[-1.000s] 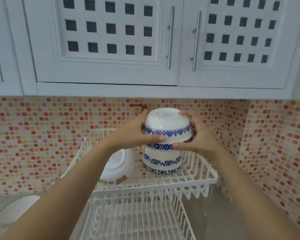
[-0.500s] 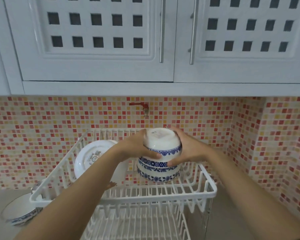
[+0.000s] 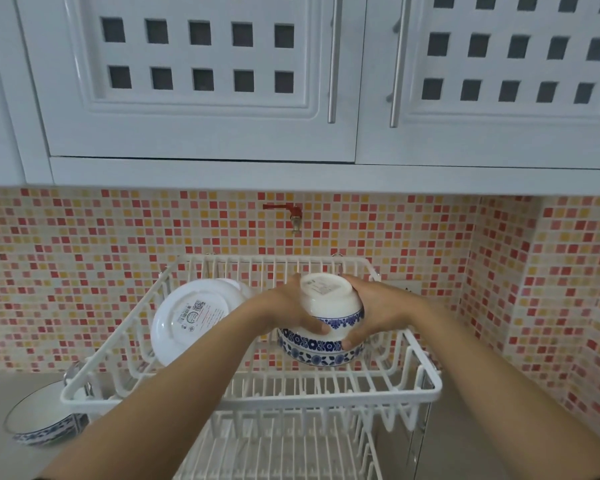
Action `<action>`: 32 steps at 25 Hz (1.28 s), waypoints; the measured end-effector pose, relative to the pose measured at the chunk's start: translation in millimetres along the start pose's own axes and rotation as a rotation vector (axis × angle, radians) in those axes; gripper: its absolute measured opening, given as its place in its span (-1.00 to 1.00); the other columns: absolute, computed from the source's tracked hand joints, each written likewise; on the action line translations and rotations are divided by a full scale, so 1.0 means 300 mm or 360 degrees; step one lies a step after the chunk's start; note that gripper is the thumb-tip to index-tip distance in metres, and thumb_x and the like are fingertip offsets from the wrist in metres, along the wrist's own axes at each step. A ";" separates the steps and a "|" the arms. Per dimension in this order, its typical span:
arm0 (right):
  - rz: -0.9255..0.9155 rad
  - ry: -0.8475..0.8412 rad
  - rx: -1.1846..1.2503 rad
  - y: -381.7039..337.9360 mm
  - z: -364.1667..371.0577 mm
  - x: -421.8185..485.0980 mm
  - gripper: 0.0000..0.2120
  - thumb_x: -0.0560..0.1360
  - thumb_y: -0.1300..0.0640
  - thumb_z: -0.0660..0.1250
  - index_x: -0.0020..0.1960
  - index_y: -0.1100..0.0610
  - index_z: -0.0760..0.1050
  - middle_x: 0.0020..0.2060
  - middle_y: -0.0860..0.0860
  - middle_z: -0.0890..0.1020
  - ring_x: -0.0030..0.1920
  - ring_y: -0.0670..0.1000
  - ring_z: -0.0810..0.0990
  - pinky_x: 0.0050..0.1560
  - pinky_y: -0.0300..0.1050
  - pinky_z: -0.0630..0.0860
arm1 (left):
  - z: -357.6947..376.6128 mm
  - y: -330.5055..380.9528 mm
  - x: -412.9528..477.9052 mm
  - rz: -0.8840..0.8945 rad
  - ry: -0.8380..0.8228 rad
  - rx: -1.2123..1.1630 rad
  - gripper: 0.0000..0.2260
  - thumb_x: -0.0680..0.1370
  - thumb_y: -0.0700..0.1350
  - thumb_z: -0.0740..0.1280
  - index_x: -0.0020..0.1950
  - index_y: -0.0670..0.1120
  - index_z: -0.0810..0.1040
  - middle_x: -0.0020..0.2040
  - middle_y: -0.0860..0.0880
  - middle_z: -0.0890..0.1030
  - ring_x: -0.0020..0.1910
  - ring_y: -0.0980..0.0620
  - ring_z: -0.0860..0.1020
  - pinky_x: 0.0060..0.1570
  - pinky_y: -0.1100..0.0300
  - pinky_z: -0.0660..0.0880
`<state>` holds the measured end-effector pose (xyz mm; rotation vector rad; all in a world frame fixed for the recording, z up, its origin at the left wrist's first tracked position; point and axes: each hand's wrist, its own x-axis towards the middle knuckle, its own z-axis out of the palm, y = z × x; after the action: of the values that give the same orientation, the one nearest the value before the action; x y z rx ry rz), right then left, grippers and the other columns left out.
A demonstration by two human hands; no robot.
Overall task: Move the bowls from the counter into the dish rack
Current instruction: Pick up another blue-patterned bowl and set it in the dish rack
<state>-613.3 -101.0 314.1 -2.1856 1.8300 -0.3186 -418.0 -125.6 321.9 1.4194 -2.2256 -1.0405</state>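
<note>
Head view: left hand and right hand both in closed grip on upside-down blue-patterned bowl, pressing it onto stacked bowls just under the grip, inside upper dish rack. White plate leaning left of grip. Another bowl sitting on counter, far lower left.

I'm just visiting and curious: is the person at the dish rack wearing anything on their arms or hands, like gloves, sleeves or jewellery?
Nothing that shows. Both forearms are bare right down to the bottom edge of the picture, so no sleeve comes into view. The left hand and the right hand have no gloves, and I can see no rings, watch or bracelet on either wrist.
</note>
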 end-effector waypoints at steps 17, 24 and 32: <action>0.0066 0.0250 -0.0413 -0.438 -0.020 -0.113 -0.16 0.53 -0.10 0.27 0.58 0.10 -0.17 0.57 0.00 -0.09 0.57 0.00 -0.02 0.51 -0.08 0.02 | -0.214 -0.076 -0.324 0.0371 0.0576 0.0238 -0.47 0.62 -0.24 0.07 0.57 -0.09 -0.02 0.57 -0.11 0.13 0.52 -0.10 0.19 0.40 0.04 0.27; -0.0246 0.0463 -0.0486 -0.990 0.247 0.033 -0.35 0.61 -0.21 -0.11 0.58 0.13 -0.07 0.58 0.03 -0.01 0.57 0.02 0.00 0.52 -0.03 -0.03 | -0.536 -0.493 -0.613 0.0130 0.0804 0.0305 -0.51 0.65 -0.12 0.07 0.56 -0.13 0.02 0.55 -0.11 0.17 0.49 -0.09 0.25 0.33 0.13 0.30; -0.0381 0.0496 -0.0381 -1.459 0.703 0.291 -0.45 0.64 -0.02 0.00 0.55 0.20 0.02 0.55 0.11 0.10 0.55 0.10 0.09 0.51 0.02 0.08 | -0.724 -1.097 -0.805 -0.0417 0.0730 0.0491 -0.52 0.64 -0.10 0.09 0.52 -0.23 0.10 0.51 -0.20 0.25 0.46 -0.16 0.28 0.38 0.03 0.28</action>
<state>-121.9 -101.2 266.7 -2.6577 1.8385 -0.5414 39.3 -85.2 267.5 1.8932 -1.9493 -0.3800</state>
